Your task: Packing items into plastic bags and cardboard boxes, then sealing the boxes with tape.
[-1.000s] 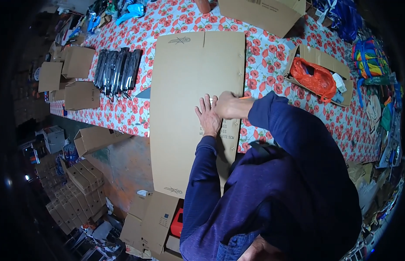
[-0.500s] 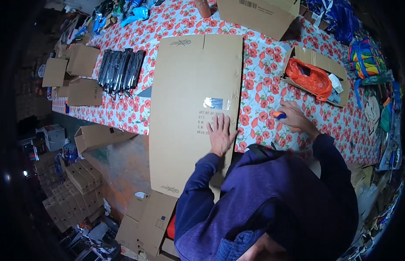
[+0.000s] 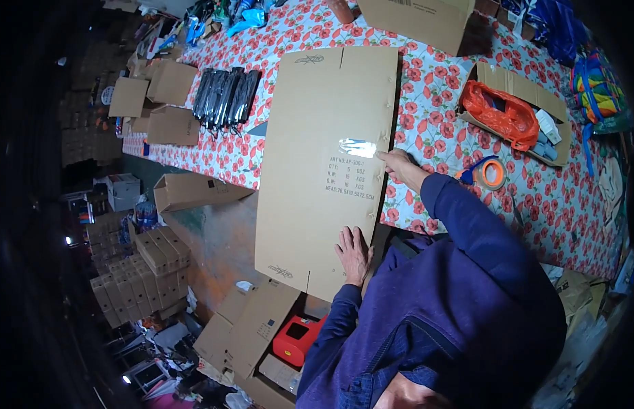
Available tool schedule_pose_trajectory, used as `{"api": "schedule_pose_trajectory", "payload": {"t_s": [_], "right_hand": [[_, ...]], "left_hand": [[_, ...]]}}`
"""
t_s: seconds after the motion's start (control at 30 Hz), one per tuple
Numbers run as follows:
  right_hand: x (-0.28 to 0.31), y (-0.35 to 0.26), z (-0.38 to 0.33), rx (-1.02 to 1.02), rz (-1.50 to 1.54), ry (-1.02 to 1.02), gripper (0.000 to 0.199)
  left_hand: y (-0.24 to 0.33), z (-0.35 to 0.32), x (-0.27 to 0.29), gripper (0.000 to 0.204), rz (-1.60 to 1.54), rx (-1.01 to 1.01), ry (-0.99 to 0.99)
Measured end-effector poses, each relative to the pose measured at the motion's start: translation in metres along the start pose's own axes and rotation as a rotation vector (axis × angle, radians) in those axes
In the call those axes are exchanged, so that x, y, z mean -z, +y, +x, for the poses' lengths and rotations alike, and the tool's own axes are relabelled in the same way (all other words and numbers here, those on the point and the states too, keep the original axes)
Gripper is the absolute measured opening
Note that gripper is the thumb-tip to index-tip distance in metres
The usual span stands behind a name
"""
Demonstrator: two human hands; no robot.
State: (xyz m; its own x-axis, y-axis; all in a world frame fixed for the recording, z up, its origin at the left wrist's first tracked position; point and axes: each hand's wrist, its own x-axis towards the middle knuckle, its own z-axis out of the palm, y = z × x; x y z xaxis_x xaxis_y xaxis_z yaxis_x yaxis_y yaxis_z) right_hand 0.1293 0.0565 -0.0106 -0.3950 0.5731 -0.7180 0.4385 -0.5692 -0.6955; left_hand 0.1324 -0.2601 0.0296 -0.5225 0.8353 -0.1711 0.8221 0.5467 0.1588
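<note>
A large flattened cardboard carton (image 3: 317,116) lies lengthwise on the flowered tablecloth, its near end past the table's edge. A shiny clear patch (image 3: 358,148) catches light on its face, above printed lines. My left hand (image 3: 354,255) rests flat on the carton's lower right part, fingers outstretched. At the carton's right edge, beside the shiny patch, my right hand (image 3: 401,168) has its fingers drawn together on the cardboard edge; the thumb side is partly hidden. To the right of my right forearm lies a roll of orange tape (image 3: 492,174) with a blue holder (image 3: 469,173).
An open box (image 3: 559,102) with a red plastic bag (image 3: 497,114) stands at the right. Black wrapped bundles (image 3: 226,99) lie left of the carton, near a blade-like grey tip (image 3: 259,129). Stacked cartons (image 3: 136,286) and a red case (image 3: 296,341) are below the table.
My right hand has left the orange and blue tape holder and moved to the carton's right edge. My left hand has slid down the carton toward me. The view has shifted.
</note>
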Motion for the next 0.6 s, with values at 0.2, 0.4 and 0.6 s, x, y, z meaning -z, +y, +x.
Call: {"api": "schedule_pose_trajectory", "payload": {"t_s": [0.2, 0.4, 0.6], "right_hand": [[0.027, 0.014, 0.012, 0.126, 0.315, 0.005, 0.016], [-0.017, -0.062, -0.083, 0.387, 0.222, -0.165, 0.014], [0.11, -0.111, -0.129, 0.844, 0.202, -0.147, 0.016]], "left_hand": [[0.032, 0.03, 0.029, 0.083, 0.101, -0.048, 0.06], [0.015, 0.061, 0.111, 0.06, -0.062, -0.102, 0.446], [-0.001, 0.063, 0.333, 0.039, -0.22, 0.254, 0.428]]}}
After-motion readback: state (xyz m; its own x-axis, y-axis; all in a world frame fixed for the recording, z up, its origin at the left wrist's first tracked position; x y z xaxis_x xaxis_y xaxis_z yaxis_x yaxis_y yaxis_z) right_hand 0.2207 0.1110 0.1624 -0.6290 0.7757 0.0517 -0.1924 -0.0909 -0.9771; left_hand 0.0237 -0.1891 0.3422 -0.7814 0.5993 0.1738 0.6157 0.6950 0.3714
